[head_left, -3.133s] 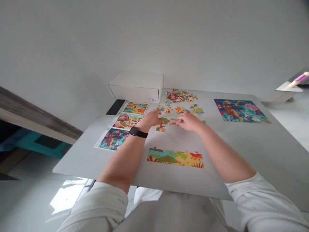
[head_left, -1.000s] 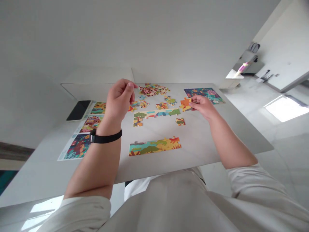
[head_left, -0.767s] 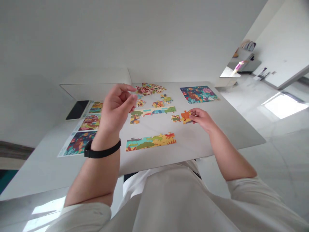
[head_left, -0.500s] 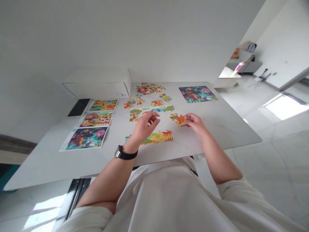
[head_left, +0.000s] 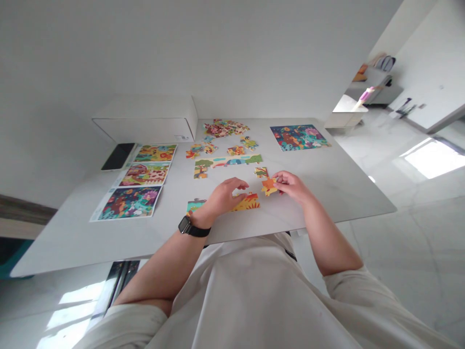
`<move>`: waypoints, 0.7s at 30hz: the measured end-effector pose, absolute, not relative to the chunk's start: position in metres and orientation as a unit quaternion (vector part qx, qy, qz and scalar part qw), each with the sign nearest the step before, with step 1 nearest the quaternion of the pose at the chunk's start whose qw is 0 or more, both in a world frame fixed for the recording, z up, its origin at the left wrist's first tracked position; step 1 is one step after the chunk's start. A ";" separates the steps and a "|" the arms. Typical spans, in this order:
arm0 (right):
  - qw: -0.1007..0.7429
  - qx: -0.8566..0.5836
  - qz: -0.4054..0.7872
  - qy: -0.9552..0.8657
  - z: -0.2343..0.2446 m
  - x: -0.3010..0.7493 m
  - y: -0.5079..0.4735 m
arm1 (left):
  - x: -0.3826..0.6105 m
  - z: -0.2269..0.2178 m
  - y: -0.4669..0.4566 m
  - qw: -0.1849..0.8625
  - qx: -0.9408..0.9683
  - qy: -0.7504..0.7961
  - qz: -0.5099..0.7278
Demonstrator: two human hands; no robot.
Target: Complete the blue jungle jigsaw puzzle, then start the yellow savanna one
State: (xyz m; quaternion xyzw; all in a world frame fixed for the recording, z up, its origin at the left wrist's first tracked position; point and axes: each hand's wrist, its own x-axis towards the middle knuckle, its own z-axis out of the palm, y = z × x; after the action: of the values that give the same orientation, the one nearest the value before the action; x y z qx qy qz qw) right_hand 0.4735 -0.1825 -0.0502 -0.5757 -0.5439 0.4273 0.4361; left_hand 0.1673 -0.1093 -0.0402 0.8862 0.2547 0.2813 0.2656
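My right hand [head_left: 290,185] pinches orange and yellow puzzle pieces [head_left: 269,187], just right of the lower joined puzzle strip [head_left: 247,202]. Over that strip hovers my left hand [head_left: 229,195], fingers apart and holding nothing; it hides the strip's middle. An upper joined strip [head_left: 232,161] with trees and sky lies farther back. Beyond my right fingers, a small green and yellow puzzle piece [head_left: 260,172] rests alone on the table.
A pile of loose pieces [head_left: 223,128] lies at the back, with small clusters [head_left: 236,150] before it. A finished dark puzzle [head_left: 300,137] is at back right. Left are picture sheets [head_left: 131,202], a phone [head_left: 118,156] and a white box [head_left: 145,128].
My left hand has moved down and right, from the gap between the strips to over the lower one. The pieces in my right hand have shifted slightly toward the lower strip.
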 end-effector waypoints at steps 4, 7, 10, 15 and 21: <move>0.343 -0.572 0.470 -0.578 -0.047 0.468 -0.187 | 0.170 -0.039 -0.112 0.257 0.915 0.204 0.234; 0.319 -0.568 0.478 -0.589 -0.050 0.465 -0.187 | 0.171 -0.036 -0.114 0.246 0.931 0.182 0.201; 0.320 -0.576 0.456 -0.598 -0.054 0.463 -0.187 | 0.171 -0.037 -0.115 0.232 0.940 0.181 0.175; 0.321 -0.588 0.412 -0.617 -0.056 0.459 -0.187 | 0.171 -0.044 -0.118 0.198 0.951 0.197 0.130; 0.307 -0.599 0.391 -0.627 -0.060 0.458 -0.186 | 0.174 -0.053 -0.119 0.175 0.957 0.201 0.112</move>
State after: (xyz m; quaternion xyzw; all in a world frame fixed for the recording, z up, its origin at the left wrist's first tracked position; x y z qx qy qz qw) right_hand 0.4583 -0.1855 -0.0598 -0.5989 -0.6275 0.3914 0.3073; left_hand 0.1741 -0.1190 -0.0530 0.9574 0.2008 0.1116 0.1748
